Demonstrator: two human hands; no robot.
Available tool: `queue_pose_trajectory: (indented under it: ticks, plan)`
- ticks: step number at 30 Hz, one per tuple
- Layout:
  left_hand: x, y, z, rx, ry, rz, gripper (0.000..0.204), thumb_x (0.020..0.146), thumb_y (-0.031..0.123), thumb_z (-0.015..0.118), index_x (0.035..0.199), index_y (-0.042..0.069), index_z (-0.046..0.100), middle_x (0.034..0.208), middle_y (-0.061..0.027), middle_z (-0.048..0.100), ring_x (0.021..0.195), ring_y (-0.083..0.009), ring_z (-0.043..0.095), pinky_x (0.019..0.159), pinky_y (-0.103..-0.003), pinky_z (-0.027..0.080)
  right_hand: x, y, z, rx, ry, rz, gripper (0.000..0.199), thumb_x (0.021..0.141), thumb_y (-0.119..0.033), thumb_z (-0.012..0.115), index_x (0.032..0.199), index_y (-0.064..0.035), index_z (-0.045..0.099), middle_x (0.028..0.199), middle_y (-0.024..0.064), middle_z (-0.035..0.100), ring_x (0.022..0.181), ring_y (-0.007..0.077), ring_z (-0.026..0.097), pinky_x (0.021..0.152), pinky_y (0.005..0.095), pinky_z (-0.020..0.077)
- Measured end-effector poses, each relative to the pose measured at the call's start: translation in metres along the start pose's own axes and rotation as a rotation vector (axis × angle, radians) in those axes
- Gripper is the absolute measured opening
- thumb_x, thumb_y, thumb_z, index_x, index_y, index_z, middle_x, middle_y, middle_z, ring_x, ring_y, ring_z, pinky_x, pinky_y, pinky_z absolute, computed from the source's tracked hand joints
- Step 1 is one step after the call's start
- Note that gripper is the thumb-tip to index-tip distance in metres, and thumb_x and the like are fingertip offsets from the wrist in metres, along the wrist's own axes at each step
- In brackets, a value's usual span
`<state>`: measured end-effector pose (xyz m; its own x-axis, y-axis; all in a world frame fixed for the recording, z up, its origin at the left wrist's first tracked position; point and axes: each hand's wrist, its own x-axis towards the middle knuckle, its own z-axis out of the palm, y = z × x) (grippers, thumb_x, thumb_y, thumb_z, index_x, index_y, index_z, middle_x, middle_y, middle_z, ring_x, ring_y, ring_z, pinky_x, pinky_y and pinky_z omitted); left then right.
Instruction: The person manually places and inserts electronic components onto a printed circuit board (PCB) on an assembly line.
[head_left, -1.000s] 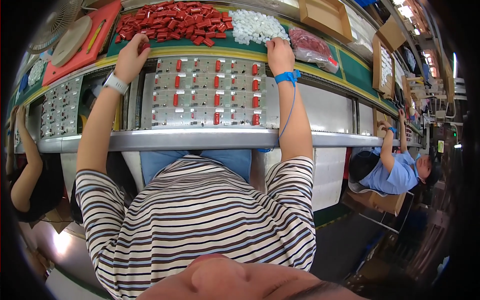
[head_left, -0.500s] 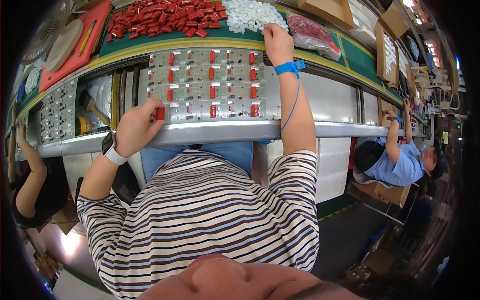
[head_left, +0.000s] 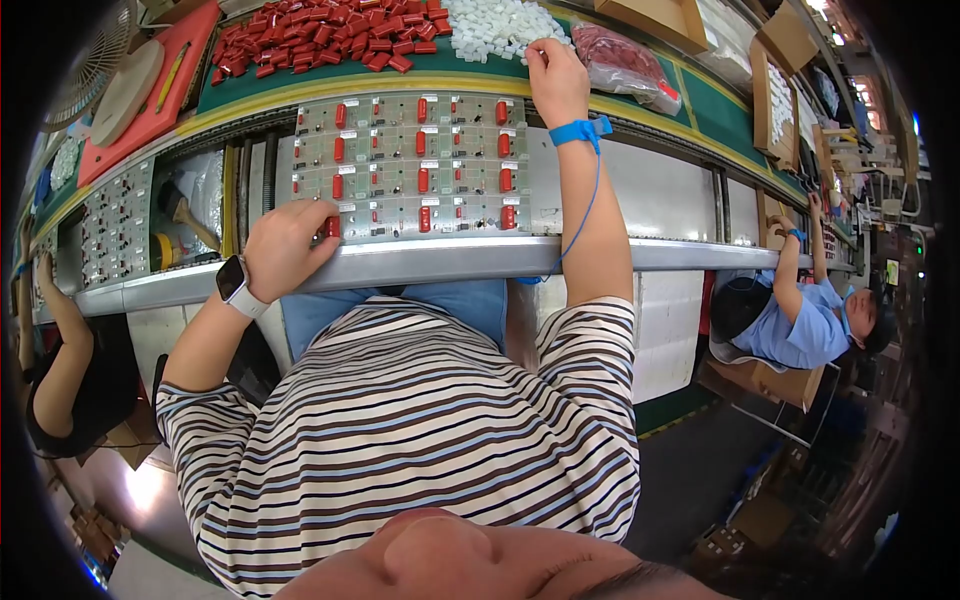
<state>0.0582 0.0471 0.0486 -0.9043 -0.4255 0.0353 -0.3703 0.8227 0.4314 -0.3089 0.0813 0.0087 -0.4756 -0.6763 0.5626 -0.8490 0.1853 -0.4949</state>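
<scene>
My left hand (head_left: 288,246) is closed at the near left corner of the circuit board panel (head_left: 398,216). Its thumb and fingertips pinch a red capacitor (head_left: 332,226), which stands at the panel's surface. Similar red capacitors stand upright in columns across the panel, among small black and red parts. My right hand (head_left: 558,80) reaches over the far rail to the edge of a pile of small white parts (head_left: 497,30). Its thumb and forefinger are pressed together; anything between them is too small to make out. A blue wrist strap with a cord circles my right wrist.
A heap of red capacitors (head_left: 320,38) lies on the green bench left of the white pile. A plastic bag of red parts (head_left: 622,68) sits to its right. A metal rail (head_left: 440,262) runs along the near side. Co-workers sit at left and right.
My left hand has shifted slightly right and its wrist has turned, bringing the capacitor over to the panel's near left corner. My right hand has moved only slightly, staying by the white parts.
</scene>
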Motion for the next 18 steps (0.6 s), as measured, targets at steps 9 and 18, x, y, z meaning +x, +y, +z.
queue_pose_trajectory:
  ticks: [9,18]
  plan:
    - [0.004,-0.002,-0.004,-0.004,-0.061,0.025,0.024,0.071,0.01,0.063,0.094,0.003,0.057,0.082,-0.0128,0.06,0.078,-0.0309,0.059,0.07,-0.038,0.048,-0.019,-0.066,-0.018,0.332,-0.202,-0.155,0.011,0.082,-0.012,0.059,0.09,-0.0049,0.062,0.083,0.0116,0.061,0.074,0.0244,0.059,0.066,0.0322,0.0482]
    - [0.005,0.0,0.0,0.025,-0.085,0.069,0.029,0.068,0.008,0.064,0.096,0.002,0.058,0.084,-0.0137,0.061,0.08,-0.0312,0.059,0.07,-0.038,0.048,-0.103,-0.147,-0.015,0.356,-0.651,-0.522,0.01,0.076,-0.007,0.058,0.085,-0.0049,0.059,0.084,0.0103,0.058,0.08,0.0285,0.056,0.072,0.0376,0.0459]
